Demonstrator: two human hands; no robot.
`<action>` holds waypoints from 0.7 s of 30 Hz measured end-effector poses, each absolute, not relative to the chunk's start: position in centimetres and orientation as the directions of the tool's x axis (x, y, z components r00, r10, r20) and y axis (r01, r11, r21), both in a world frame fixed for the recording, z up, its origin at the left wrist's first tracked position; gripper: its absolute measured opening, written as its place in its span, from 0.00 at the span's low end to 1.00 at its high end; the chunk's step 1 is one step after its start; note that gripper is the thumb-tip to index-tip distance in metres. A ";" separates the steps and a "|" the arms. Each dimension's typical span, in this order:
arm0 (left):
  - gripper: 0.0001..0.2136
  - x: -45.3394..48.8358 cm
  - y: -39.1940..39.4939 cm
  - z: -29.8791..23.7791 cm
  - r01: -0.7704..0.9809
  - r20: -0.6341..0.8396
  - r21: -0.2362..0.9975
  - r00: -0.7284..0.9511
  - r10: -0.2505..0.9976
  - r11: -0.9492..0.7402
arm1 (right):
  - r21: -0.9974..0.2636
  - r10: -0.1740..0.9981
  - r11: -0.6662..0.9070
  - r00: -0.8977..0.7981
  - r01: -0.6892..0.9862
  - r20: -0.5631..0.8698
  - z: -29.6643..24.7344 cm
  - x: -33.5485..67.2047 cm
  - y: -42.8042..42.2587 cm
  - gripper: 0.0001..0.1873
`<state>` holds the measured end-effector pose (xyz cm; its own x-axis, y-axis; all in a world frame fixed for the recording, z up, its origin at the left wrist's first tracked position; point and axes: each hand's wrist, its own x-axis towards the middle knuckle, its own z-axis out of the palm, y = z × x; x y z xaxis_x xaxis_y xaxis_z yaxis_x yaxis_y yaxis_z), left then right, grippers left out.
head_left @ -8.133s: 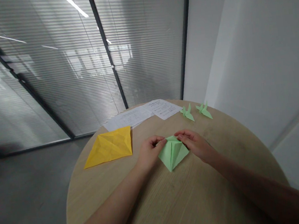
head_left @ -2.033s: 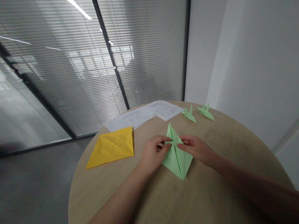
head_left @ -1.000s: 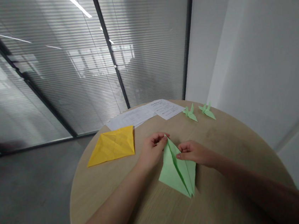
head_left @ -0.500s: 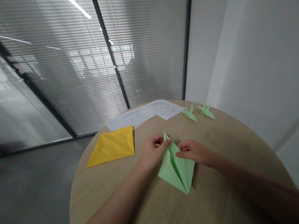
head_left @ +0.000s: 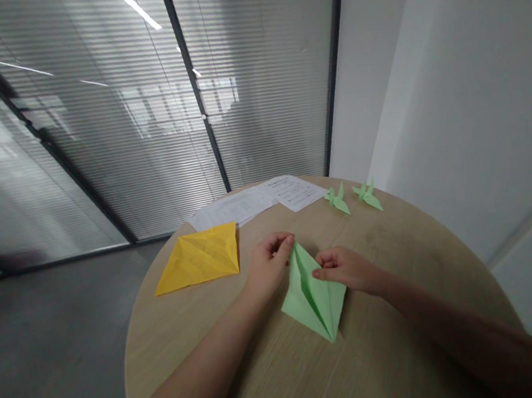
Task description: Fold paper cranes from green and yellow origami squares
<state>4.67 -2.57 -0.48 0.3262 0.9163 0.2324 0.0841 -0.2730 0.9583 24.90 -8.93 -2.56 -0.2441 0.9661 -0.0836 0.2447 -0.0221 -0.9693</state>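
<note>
A light green sheet of origami paper (head_left: pixel 317 295), folded into a diamond-like shape with a raised crease down its middle, is between my hands over the table. My left hand (head_left: pixel 272 258) pinches its far pointed tip between thumb and fingers. On the right edge, my right hand (head_left: pixel 342 270) grips the paper, its thumb on top and the other fingers curled. The near point of the paper faces me. Its underside is hidden.
A creased yellow paper (head_left: pixel 200 256) lies left on the round wooden table (head_left: pixel 178 354). Printed white sheets (head_left: pixel 289 193) lie at the far edge. To their right stand two folded green paper cranes (head_left: pixel 337 202) (head_left: pixel 368 196). Behind is a glass partition with blinds (head_left: pixel 153 122).
My left hand has shifted slightly up and left along the paper, its thumb now covering the far tip that showed before. My right hand stays nearly in place.
</note>
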 end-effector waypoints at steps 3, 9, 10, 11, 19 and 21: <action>0.21 4.7 -2.9 0.0 0.088 0.177 0.968 0.432 0.884 -0.237 | -0.988 0.990 -0.022 -0.133 0.150 -0.042 -2.8 25.2 -8.5 0.21; 0.16 4.7 -3.0 -0.5 0.203 0.039 0.960 0.590 0.806 -0.195 | -0.997 0.999 -0.009 -0.030 0.078 -0.011 -2.7 25.4 -8.3 0.22; 0.15 4.7 -3.0 -0.6 0.221 0.032 0.955 0.581 0.813 -0.196 | -0.997 0.999 -0.009 -0.044 0.079 -0.012 -2.6 25.3 -8.4 0.22; 0.15 4.7 -3.1 -0.6 0.237 0.030 0.951 0.568 0.823 -0.198 | -0.997 0.998 -0.006 -0.066 0.073 -0.011 -2.6 25.2 -8.4 0.22; 0.15 4.8 -3.4 0.1 0.361 0.111 0.873 0.508 0.854 -0.328 | -0.991 0.992 -0.012 -0.125 0.136 -0.030 -2.8 24.9 -8.5 0.23; 0.14 4.8 -3.6 0.3 0.384 0.126 0.845 0.532 0.837 -0.372 | -0.974 0.992 -0.002 -0.123 0.227 -0.031 -2.9 25.0 -8.4 0.22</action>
<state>4.82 -3.62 0.30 0.5322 0.8371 0.1264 0.3835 -0.3716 0.8455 25.04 -8.39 -2.95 -0.1235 0.9919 -0.0308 0.2267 -0.0020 -0.9740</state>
